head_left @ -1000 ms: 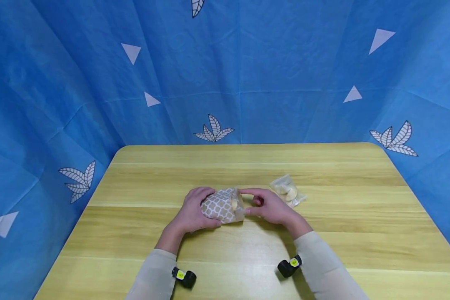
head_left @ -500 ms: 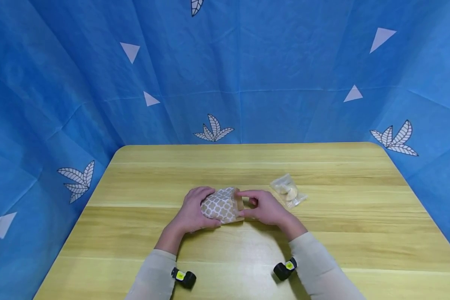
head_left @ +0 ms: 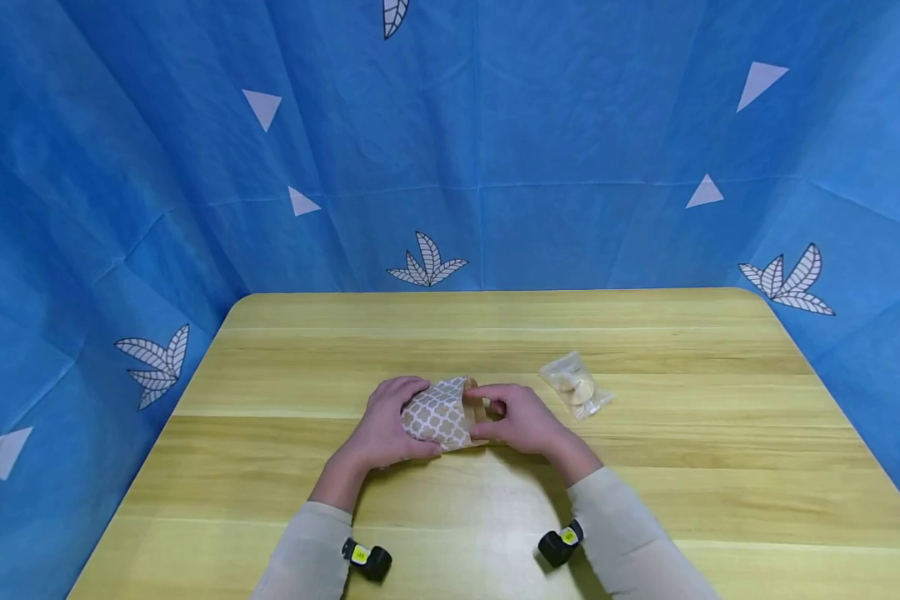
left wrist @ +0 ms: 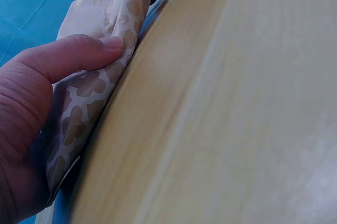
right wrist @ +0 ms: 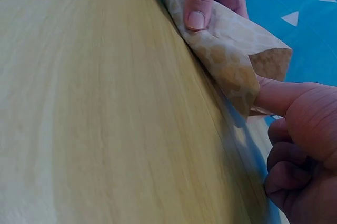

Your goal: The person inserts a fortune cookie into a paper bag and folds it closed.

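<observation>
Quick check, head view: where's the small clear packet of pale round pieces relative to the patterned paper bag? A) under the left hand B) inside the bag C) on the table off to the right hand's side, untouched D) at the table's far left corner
C: the clear packet lies on the table beyond the right hand, apart from it, while both hands hold the patterned paper bag, the left hand at its other end.
</observation>
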Motion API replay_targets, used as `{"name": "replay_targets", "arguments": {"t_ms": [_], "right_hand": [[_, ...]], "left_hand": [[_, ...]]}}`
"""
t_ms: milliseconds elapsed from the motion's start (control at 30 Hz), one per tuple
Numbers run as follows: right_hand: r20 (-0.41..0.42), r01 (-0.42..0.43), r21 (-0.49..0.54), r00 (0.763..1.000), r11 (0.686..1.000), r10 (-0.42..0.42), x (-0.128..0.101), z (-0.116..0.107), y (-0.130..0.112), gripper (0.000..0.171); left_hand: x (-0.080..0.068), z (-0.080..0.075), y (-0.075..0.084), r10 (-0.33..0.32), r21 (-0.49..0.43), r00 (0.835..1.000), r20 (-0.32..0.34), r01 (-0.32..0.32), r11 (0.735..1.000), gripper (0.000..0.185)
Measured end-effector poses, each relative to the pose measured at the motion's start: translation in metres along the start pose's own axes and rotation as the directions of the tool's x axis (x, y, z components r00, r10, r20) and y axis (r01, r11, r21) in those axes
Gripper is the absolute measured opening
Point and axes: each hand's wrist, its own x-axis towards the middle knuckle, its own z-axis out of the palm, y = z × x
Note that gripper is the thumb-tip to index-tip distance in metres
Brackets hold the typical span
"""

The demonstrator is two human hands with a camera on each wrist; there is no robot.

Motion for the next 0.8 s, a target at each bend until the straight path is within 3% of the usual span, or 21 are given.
{"name": "replay_targets", "arguments": {"t_ms": [400, 800], "right_hand": [[-0.034, -0.027, 0.003, 0.999, 1.0, 0.027, -0.007, -0.007, -0.007, 0.054], [-0.114, -0.022, -0.075, 0.993, 0.997, 0.014, -0.026, -0.06, -0.014, 0.053]], "left_hand": [[0.0, 0.001, 0.0, 0.003, -0.005, 1.0, 0.001, -0.003, 1.0, 0.099], [-0.001, 0.001, -0.001, -0.005, -0.008, 1.0, -0.001, 0.005, 1.0, 0.099]]}}
